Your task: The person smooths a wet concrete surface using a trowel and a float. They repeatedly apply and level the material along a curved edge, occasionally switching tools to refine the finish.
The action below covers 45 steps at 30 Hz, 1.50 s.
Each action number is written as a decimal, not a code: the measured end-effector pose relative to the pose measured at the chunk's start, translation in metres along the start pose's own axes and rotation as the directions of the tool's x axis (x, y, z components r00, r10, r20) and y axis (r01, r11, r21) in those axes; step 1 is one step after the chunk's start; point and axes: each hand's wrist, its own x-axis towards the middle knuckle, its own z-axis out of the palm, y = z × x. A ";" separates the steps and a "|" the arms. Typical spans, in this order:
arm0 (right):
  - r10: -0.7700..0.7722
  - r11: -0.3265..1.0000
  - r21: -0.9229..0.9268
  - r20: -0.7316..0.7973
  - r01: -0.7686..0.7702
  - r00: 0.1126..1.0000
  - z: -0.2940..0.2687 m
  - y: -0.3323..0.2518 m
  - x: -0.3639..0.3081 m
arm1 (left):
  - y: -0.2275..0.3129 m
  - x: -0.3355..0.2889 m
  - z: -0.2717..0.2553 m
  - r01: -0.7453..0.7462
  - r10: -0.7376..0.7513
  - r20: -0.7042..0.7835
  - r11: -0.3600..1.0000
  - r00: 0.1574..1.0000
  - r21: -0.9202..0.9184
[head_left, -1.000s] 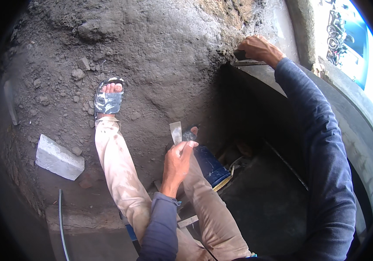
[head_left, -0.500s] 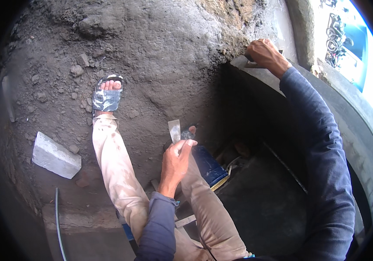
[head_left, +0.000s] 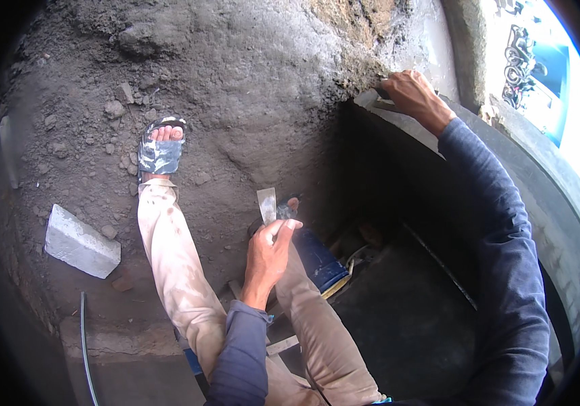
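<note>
My left hand (head_left: pixel 268 258) is closed around a putty knife (head_left: pixel 268 206), its pale flat blade pointing away from me above my right leg. At the far right, my right hand (head_left: pixel 413 99) is closed on a flat trowel-like tool, mostly hidden under the fingers. That hand rests at the far end of a curved grey cement ledge (head_left: pixel 466 145), where the ledge meets the rough wall. Both of my arms are in dark blue sleeves.
A blue bucket (head_left: pixel 320 262) stands beside my right leg. A pale block (head_left: pixel 81 242) lies on the dirt at left, near a thin metal rod (head_left: pixel 87 348). Loose stones (head_left: pixel 114 109) surround my sandalled left foot (head_left: pixel 161 145). Dark shadow lies below the ledge.
My right hand has come slightly nearer along the ledge end, its wrist turning a little. My left hand keeps hold of the putty knife. The whole view has shifted slightly.
</note>
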 end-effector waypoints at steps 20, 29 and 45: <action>0.053 0.998 0.008 0.223 -0.056 0.973 -0.009 -0.013 0.002 | 0.002 0.003 0.000 0.022 -0.022 0.014 1.000 1.000 -0.005; 0.045 0.996 0.070 0.032 -0.047 0.998 -0.029 -0.012 -0.011 | 0.007 0.002 0.001 0.066 -0.066 0.039 0.998 0.997 -0.019; 0.049 0.999 0.006 0.076 -0.050 0.996 -0.052 -0.026 -0.051 | 0.001 0.004 0.001 0.040 -0.040 0.021 0.999 0.999 -0.018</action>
